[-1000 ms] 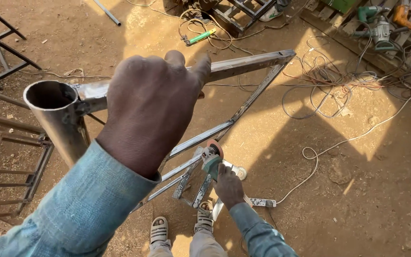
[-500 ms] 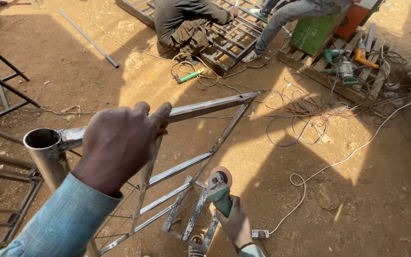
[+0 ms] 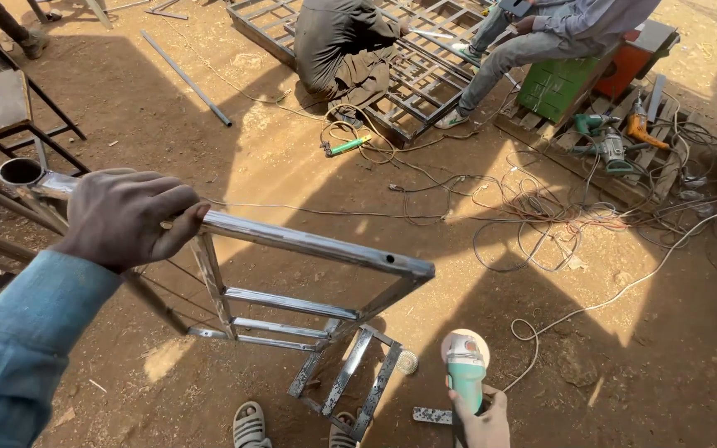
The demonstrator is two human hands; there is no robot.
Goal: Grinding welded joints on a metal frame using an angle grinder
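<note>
On frame (image 3: 309, 242), left hand (image 3: 126, 217) clenched, right hand (image 3: 485, 419) gripping grinder (image 3: 465, 373)

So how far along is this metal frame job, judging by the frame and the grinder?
Done: the metal frame looks welded into one piece, with its top rail and cross bars joined and shiny. In hand: the left hand grips the top rail and holds the frame tilted up, while the right hand holds a green angle grinder clear of the metal. Left: probably more grinding, though I cannot tell which joints remain rough.
</note>
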